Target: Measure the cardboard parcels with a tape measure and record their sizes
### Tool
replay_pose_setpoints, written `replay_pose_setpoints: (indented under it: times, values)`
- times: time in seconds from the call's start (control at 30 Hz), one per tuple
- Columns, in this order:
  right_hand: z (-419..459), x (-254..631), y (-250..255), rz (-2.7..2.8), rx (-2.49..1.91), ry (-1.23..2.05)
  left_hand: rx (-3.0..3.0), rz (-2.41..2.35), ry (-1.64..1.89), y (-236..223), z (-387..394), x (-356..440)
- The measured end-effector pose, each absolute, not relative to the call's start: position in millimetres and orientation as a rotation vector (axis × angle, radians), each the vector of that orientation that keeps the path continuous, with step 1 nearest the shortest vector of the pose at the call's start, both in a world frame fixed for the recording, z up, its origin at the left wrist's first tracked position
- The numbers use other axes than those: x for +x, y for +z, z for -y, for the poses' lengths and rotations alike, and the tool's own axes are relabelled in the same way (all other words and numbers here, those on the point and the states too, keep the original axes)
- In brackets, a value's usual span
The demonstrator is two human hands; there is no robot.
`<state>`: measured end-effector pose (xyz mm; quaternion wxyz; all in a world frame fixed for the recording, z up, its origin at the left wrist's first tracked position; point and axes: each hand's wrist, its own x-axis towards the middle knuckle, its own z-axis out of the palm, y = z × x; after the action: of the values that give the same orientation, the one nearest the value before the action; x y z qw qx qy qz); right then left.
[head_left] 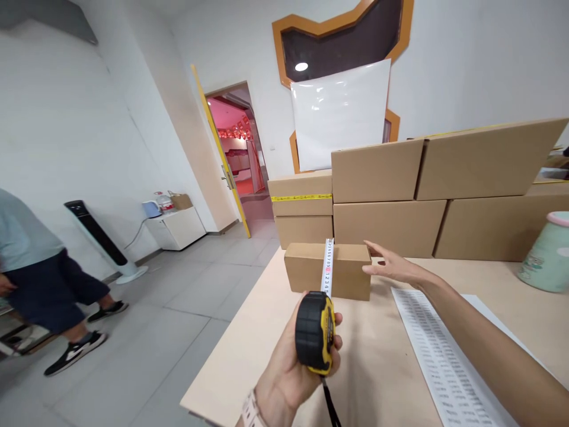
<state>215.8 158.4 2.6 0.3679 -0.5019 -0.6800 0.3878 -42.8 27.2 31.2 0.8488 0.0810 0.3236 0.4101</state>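
My left hand [296,362] grips a black and yellow tape measure [315,333] low over the light wooden table [249,356]. Its white blade [328,267] is pulled out and runs up across the top of a small cardboard box [306,270] that sits on the table. My right hand [391,265] reaches to the box's right end, fingers stretched out and touching its upper right corner. Nothing is in that hand.
Larger cardboard boxes [386,225] are stacked behind the small one, one with yellow tape [302,197]. A printed sheet [440,356] lies under my right forearm. A pale green tub [549,252] stands at right. A person [40,279] walks on the floor at left, near a tower fan [100,237].
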Motion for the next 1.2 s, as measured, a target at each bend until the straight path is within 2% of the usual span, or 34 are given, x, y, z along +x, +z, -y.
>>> replay_pose_setpoints:
  times: [0.17,0.37,0.83,1.2]
  values:
    - [-161,211,24,1.704,-1.247,0.724,0.167,-0.715,0.855,30,-36,-35]
    - [-178,174,45,1.981,-1.224,0.567,0.172,-0.697,0.868,33,-41,-34]
    - [-199,155,39,2.183,-1.276,0.495,0.131,-0.695,0.877,37,-40,-33]
    - [-204,153,44,2.155,-1.517,0.505,0.1,-0.634,0.861,45,-44,-38]
